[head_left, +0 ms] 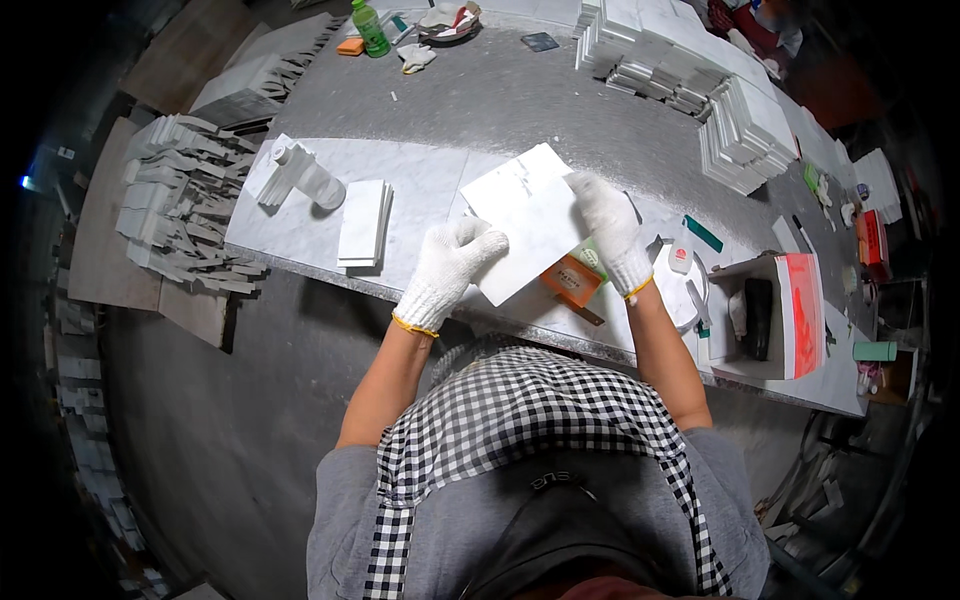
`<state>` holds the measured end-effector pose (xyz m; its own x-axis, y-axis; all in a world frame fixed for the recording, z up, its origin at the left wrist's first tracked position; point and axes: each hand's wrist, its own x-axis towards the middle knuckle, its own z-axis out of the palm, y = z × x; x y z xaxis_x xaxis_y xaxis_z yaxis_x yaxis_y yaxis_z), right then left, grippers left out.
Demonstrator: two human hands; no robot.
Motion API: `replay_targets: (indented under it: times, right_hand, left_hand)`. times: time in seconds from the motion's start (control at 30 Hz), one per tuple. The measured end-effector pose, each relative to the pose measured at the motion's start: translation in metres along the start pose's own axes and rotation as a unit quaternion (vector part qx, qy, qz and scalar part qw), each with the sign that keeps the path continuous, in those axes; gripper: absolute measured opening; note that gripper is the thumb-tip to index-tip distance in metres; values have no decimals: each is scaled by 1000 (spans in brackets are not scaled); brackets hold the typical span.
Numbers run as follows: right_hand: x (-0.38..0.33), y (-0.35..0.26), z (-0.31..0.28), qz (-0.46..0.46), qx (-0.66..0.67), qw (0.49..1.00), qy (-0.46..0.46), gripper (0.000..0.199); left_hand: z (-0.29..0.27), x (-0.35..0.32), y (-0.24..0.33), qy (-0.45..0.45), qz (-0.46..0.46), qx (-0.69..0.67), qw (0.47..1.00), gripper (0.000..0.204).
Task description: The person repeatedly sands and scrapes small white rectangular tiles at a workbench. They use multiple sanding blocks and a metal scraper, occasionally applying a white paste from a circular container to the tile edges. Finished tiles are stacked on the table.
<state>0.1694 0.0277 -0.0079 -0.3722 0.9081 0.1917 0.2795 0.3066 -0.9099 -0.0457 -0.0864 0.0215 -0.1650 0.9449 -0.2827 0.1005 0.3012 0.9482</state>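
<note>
A white marble-look tile [530,243] is held up at a tilt between both my hands, above the front edge of the worktable. My left hand [453,262], in a white knit glove with a yellow cuff, grips the tile's left edge, thumb on its face. At the upper right edge, my right hand [612,222], gloved alike, is closed on the tile; its fingertips are partly hidden. More white tiles [518,175] lie on the table just behind the held one. Beneath my right hand are an orange box [572,281] and a green one, partly covered.
A tile stack [362,225] and a clear bottle [318,184] stand at left. On the right are a white round thing [680,295] and an open carton [795,315]. Tall tile stacks [745,135] rise at far right; a green bottle [370,28] stands at far left.
</note>
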Motion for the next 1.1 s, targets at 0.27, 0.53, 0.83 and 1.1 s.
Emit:
replay_targets:
  times: [0.27,0.53,0.83,1.1]
  right_hand:
    - [-3,-29,29,-156,-428,887,80,77]
    - [12,16,1,39,-227,965,127,61]
    - [-34,16,38,218,341,914,-38,30]
    - [-33,0,31,163,493,849,-91,28]
  left_hand:
    - [16,-12,-18,37,-8,-17,999,21]
    - [10,-24,-24,93,-12,-73,993,25]
    - [4,-34,-23,118,62,-16,991,28]
    - [-20,-30,-50,-151,84,-186,967,75]
